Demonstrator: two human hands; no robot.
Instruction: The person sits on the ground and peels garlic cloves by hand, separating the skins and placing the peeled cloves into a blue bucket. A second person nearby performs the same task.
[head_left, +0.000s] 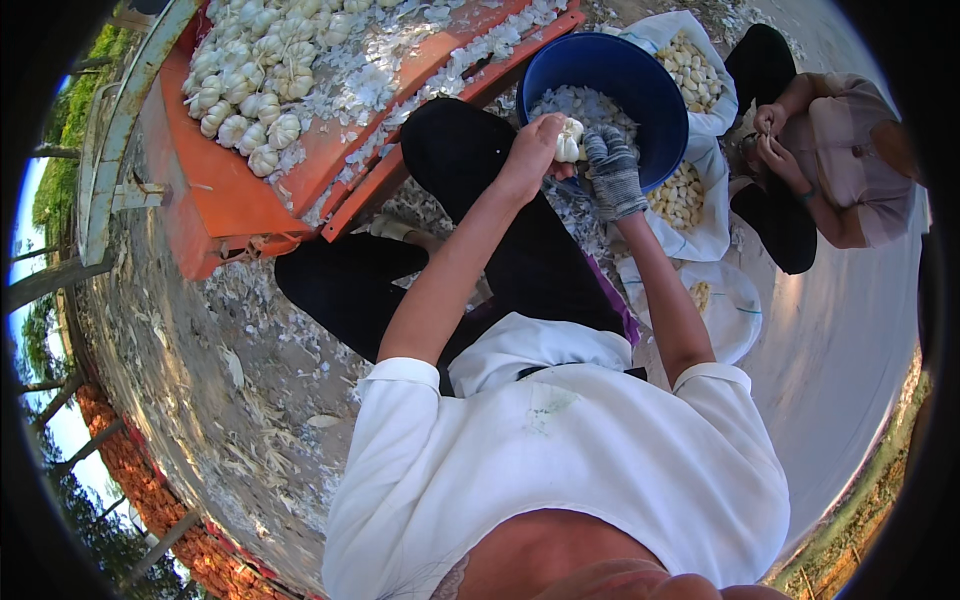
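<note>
A white garlic bulb (568, 140) is gripped in the bare fingers of my left hand (536, 154), above the near rim of a blue plastic bucket (658, 97). My right hand (613, 172), in a grey knitted glove, is close against the bulb's right side. Its fingertips are curled and turned away, so I cannot tell whether they pinch anything. Papery garlic skins (581, 105) lie in the bottom of the bucket. To its right, white woven sacks (705, 214) stand with rolled-down mouths, holding separated garlic cloves (679, 196).
At the upper left, whole garlic bulbs (255, 82) are heaped on an orange metal platform (217, 195) strewn with skins. Another person (840, 150) sits at the right, hands together. A third sack (731, 307) lies beside my right forearm. Skins and dry leaves litter the ground (262, 360).
</note>
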